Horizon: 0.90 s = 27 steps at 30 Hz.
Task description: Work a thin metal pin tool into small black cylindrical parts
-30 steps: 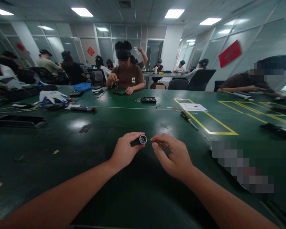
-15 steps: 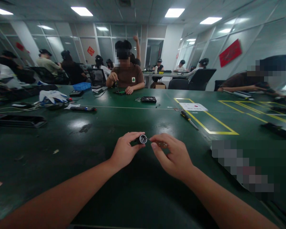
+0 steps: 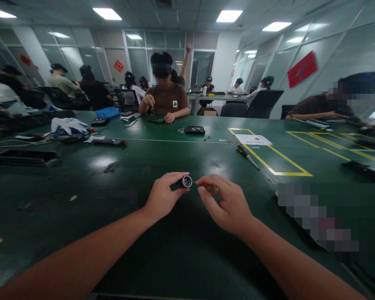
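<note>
Between the thumb and fingers of my left hand (image 3: 162, 196) is a small dark cylinder (image 3: 186, 181). Its round, pale-rimmed end faces me and shows dark openings inside. My right hand (image 3: 228, 202) is closed on a small screwdriver (image 3: 211, 188) with a translucent brownish handle. The thin shaft points left, and its tip meets the cylinder's rim; whether it reaches inside I cannot tell. Both hands are held over the green table (image 3: 181, 258), near its middle.
A yellow-and-black screwdriver (image 3: 248, 156) lies beyond my right hand, by a white paper sheet (image 3: 255, 140). White gloves (image 3: 69, 126), a blue bin (image 3: 107, 113) and a black tray (image 3: 23, 158) are at left. A blurred-out object (image 3: 315, 221) lies at right. A co-worker (image 3: 165, 98) sits opposite.
The cylinder has shifted very slightly left and turned a little in my left hand. My right hand has barely moved. Behind the co-worker, a raised arm has swung right.
</note>
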### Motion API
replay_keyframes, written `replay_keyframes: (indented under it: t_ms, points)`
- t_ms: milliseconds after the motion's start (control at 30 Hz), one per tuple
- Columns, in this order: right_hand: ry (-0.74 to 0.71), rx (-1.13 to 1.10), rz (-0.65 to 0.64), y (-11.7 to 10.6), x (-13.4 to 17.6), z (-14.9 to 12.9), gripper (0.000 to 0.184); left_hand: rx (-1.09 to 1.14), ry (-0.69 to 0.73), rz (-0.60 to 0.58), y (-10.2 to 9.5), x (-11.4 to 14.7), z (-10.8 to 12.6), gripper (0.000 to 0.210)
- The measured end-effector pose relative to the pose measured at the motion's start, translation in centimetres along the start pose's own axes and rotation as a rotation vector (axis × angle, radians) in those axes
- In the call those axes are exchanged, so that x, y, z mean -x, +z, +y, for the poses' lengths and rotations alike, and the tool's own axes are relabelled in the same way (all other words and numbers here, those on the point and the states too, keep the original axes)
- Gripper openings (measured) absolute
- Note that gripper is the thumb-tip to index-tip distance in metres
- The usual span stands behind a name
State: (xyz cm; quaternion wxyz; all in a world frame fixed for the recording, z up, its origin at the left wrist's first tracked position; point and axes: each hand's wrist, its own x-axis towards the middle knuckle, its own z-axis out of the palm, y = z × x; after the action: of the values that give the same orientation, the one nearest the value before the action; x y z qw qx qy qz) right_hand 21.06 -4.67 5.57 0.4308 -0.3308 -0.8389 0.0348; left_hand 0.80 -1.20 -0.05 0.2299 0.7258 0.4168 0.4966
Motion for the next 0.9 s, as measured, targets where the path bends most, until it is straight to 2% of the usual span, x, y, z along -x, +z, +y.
replay_keyframes:
  t_ms: [267,600,900]
  points:
    - [-0.022,-0.009,0.103,-0.32,0.01,-0.32,0.012,-0.033,0.011,0.018,0.07,-0.11,-0.23,0.04]
    - [-0.002,-0.001,0.009,-0.11,-0.03,0.09,0.013,-0.019,0.02,-0.002,0.11,-0.08,-0.25,0.039]
    - [-0.009,-0.008,0.113,-0.44,0.04,-0.39,0.011,-0.056,-0.02,-0.002,-0.15,-0.16,0.11,0.04]
